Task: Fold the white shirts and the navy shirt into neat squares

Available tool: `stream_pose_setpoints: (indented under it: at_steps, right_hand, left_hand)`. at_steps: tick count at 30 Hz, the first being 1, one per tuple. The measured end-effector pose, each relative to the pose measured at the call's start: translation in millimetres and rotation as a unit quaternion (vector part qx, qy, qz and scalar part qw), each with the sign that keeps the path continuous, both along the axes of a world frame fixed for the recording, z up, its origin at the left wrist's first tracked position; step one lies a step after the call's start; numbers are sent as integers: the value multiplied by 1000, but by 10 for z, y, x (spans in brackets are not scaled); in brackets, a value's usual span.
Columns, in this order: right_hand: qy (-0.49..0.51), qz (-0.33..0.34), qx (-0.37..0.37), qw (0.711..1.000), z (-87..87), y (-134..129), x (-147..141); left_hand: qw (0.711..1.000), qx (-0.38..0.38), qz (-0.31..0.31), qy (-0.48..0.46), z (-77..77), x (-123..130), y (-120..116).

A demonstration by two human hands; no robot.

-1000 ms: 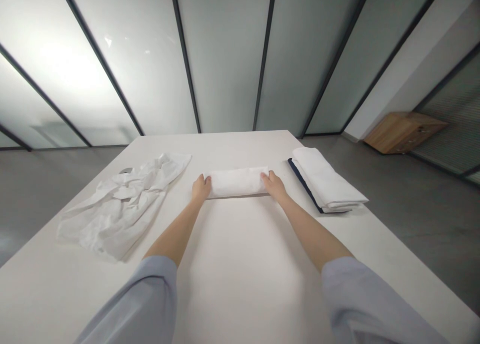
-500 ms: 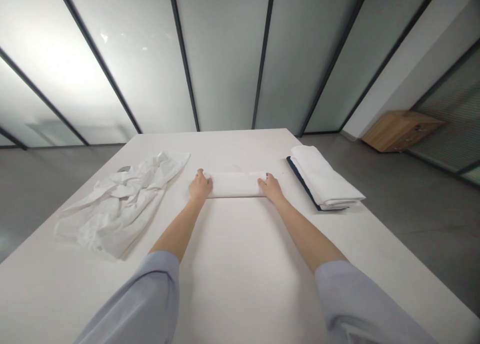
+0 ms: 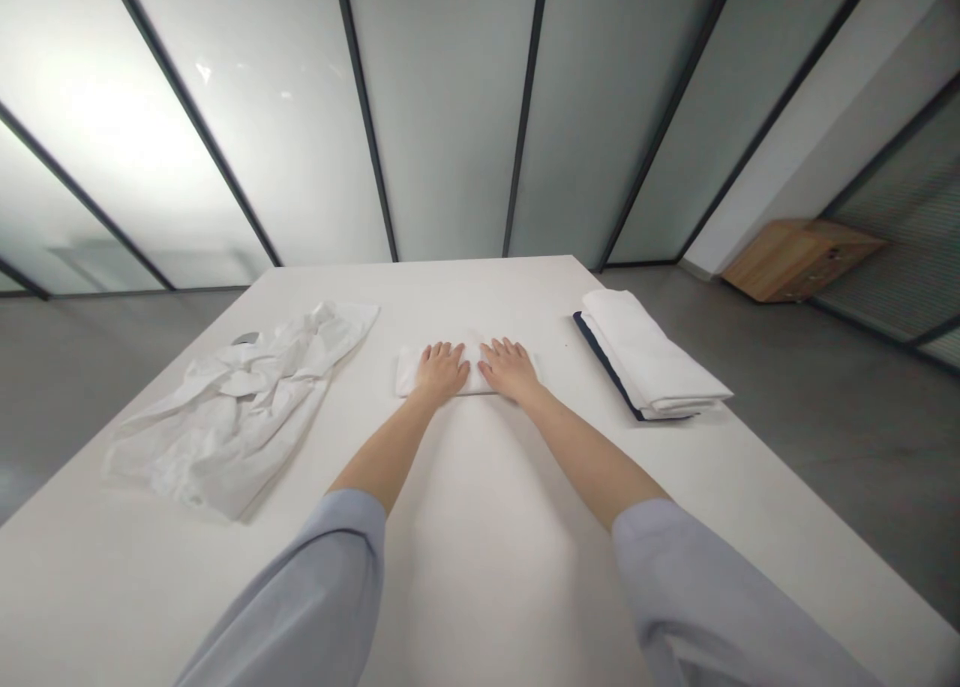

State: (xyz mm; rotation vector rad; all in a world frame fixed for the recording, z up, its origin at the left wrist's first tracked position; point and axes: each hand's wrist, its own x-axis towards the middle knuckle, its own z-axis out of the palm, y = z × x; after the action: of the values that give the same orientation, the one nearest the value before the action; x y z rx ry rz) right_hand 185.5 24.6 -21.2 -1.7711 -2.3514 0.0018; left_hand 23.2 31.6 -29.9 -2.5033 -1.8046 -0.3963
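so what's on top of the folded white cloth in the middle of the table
The left hand and right hand rest on the folded white cloth, backs up. The cloth beneath them is covered and can't be seen.

Frosted panels [image 3: 457,117]: dark-framed, across the top (brightest at upper left)
Floor [image 3: 795,377]: grey, left and right
Cabinet [image 3: 776,262]: wooden, right side

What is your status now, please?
Left hand, right hand: open, flat on folded white cloth. Crumpled cloth left, folded stack right, both out of the way.
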Motion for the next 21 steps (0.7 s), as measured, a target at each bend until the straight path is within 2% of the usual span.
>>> stream_pose_setpoints:
  at_steps: [7, 11, 17, 21]
  right_hand:
    - [10, -19, -29, 999, -143, 32, 111]
    - [36, -44, -63, 996, -179, 104, 136]
    - [83, -55, -107, 989, -303, 201, 471]
    - [138, -77, -87, 984, -402, 111, 694]
  left_hand:
    - [996, -54, 66, -21, -23, -367, 1]
    - [996, -56, 63, -36, -79, -532, 1]
    - [996, -44, 59, -43, -156, -573, 16]
    - [996, -31, 63, -55, -162, -564, -23]
